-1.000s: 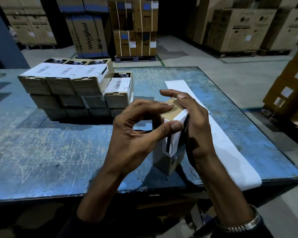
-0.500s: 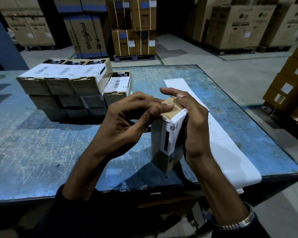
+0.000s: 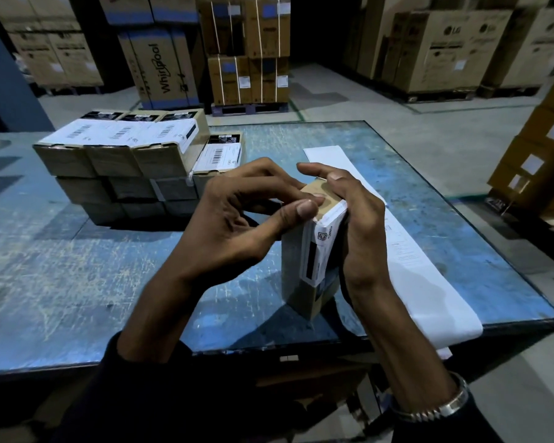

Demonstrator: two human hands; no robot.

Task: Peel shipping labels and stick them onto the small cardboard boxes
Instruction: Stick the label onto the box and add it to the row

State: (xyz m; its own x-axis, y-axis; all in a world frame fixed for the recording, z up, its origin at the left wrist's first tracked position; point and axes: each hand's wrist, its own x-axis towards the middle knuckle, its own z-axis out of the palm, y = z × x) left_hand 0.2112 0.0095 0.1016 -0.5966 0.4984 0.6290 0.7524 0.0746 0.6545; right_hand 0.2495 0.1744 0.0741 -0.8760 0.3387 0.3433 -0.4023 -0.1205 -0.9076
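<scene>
While it stands upright on its short end near the front edge of the blue table (image 3: 77, 282), 1 small cardboard box (image 3: 301, 292) is gripped by the right hand (image 3: 362, 231), whose fingers curl over its top and right side. Shipping label (image 3: 317, 251): white, wrapped over the box's top edge and down the near face. Left hand (image 3: 234, 228): thumb and fingertips pressing the box top at the label's edge, fingers bent. White backing strip (image 3: 429, 282): flat on the table, right of the box, reaching the front edge. Stack of labelled boxes (image 3: 125, 164): far left, 3 tiers, well apart. Metal bracelet (image 3: 442, 407): right wrist.
</scene>
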